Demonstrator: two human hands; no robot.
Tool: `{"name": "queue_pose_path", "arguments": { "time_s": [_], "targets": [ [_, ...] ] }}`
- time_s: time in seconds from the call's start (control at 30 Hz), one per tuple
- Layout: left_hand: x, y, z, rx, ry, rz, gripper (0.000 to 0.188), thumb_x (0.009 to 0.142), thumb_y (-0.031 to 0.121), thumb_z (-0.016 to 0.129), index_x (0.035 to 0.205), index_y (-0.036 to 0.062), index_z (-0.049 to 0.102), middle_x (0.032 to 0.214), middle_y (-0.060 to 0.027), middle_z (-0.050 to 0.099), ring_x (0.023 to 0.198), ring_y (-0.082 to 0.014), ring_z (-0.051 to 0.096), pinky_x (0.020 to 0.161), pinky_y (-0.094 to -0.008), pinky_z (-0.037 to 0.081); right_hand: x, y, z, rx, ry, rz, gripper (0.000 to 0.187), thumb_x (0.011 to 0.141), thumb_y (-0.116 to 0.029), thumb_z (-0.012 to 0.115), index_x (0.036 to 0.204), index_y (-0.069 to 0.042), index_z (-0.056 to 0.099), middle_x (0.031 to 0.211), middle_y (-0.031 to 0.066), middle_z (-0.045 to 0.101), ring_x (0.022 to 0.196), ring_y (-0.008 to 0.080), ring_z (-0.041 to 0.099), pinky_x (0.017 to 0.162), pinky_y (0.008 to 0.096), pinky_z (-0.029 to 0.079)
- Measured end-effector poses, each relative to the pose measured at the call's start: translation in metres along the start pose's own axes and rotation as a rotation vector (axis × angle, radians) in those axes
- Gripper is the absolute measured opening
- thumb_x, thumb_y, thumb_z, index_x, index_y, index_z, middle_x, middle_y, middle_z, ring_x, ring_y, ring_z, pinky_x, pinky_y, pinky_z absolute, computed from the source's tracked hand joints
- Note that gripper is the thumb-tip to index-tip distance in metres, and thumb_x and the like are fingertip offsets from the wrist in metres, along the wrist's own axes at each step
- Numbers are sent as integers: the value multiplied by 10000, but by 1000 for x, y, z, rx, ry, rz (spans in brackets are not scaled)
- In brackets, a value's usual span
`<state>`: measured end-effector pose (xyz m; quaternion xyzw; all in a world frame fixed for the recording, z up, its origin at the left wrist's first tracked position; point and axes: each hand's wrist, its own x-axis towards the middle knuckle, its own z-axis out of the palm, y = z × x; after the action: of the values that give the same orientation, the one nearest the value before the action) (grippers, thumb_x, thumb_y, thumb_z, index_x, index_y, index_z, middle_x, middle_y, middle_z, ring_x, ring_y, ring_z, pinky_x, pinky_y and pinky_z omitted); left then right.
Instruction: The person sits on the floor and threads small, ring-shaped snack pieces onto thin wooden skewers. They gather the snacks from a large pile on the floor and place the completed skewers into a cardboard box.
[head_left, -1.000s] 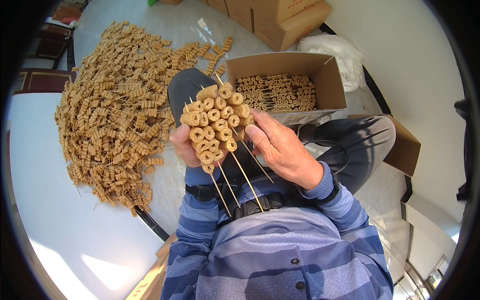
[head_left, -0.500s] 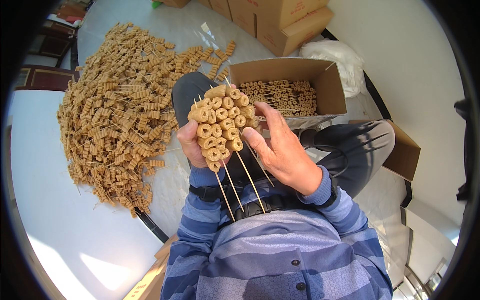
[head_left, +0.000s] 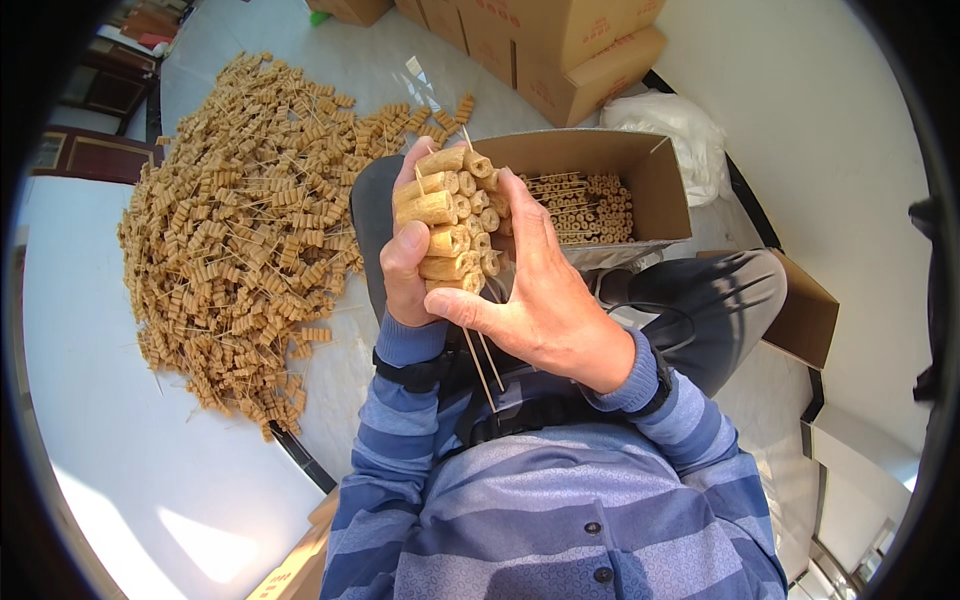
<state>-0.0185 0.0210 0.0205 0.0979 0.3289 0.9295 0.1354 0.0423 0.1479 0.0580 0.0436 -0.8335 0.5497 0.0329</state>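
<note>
Carton (head_left: 662, 192): skewers (head_left: 602, 207) inside
Pile (head_left: 240, 235): left of carton
Stacked boxes (head_left: 560, 50): behind carton
Plastic bag (head_left: 690, 150): behind carton's right end
My bundle (head_left: 464, 210): front-left of carton

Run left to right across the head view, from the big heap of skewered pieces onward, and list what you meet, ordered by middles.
Big heap → left hand → skewered bundle → right hand → white plastic → brown cardboard.

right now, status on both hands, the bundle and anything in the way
Left hand gripping bundle, left side; right hand cupped round its right and lower edge. Skewers poke out below. Box beyond, open, partly hidden by right hand.
</note>
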Motion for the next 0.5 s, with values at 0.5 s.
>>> {"name": "queue_pose_path", "arguments": {
  "time_s": [0.5],
  "targets": [
    [-19, -11, 5, 143, 59, -70, 890, 862, 442, 562, 1566, 44, 189, 1483, -137, 421, 1364, -288, 427, 1161, -415, 332, -11, 22, 23, -31, 66, -6, 1012, 912, -546, 617, 1548, 58, 112, 1535, 310, 241, 1436, 442, 273, 1189, 492, 261]
  ]
}}
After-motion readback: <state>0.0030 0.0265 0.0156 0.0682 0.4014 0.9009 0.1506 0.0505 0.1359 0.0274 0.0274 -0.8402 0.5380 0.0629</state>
